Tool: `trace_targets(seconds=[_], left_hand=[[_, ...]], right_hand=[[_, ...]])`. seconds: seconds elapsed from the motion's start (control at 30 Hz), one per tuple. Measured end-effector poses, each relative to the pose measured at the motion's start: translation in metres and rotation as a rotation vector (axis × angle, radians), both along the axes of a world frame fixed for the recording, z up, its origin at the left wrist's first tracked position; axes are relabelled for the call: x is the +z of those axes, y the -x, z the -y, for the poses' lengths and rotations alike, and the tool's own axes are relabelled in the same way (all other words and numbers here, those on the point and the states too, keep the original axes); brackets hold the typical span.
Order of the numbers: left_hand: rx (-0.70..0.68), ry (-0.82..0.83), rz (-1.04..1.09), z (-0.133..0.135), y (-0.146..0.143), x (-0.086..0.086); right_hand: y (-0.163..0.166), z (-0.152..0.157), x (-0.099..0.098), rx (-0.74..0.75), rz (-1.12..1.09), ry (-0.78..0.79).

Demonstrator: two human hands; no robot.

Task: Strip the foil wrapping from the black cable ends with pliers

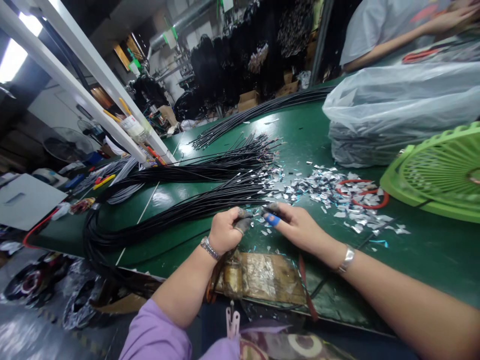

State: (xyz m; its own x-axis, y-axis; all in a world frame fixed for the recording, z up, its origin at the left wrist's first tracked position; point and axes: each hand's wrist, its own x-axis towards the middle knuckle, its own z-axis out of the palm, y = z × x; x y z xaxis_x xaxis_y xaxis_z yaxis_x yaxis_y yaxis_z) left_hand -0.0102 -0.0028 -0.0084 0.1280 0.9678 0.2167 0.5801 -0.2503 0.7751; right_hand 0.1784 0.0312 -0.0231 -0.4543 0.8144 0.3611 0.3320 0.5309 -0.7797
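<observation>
- start big. what's the room like?
- a cluttered workshop. dark hanging bundles (213, 70) line the back, a lit lamp (13, 60) glows at upper left, and the grey floor (26, 330) has a shine to it.
- and the surface?
- a long green table (300, 130), glossy where the light lands. a white frame (108, 77) slants up at its left, and a person in a pale shirt (375, 35) is across it at upper right.
- what's lying on it?
- black cables, mostly. the nearest bundle (180, 212) curves in from the left, its tips just beyond the hands; a middle bundle (198, 170) and a far bundle (258, 110) lie behind. on the right, a clear plastic bag (393, 105) sits just beside a green fan (442, 175).
- nearer the body?
- a worn board (273, 275) at the table's edge.
- the hands?
- left hand (226, 231) and right hand (296, 227) are near each other over the table, fingertips dark. i can't tell what either grips, or how tightly.
- smallest things?
- red rings (386, 200) among silvery scraps (322, 185), and a blue wrap (271, 219) on the right thumb.
</observation>
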Motion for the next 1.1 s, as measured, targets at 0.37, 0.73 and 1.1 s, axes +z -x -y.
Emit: trace_targets(seconds=[0.37,0.73,1.1], left_hand=[[-0.193,-0.114,-0.537,0.0,0.001,-0.002],[-0.01,0.171,0.039,-0.005,-0.002,-0.009],[0.181,-0.389,-0.278,0.003,0.001,-0.004]], right_hand=[[-0.001,0.003,-0.003,0.03,0.11,-0.095],[-0.002,-0.006,-0.004,-0.171,-0.185,0.115],[0.016,0.019,-0.006,0.129,-0.193,0.364]])
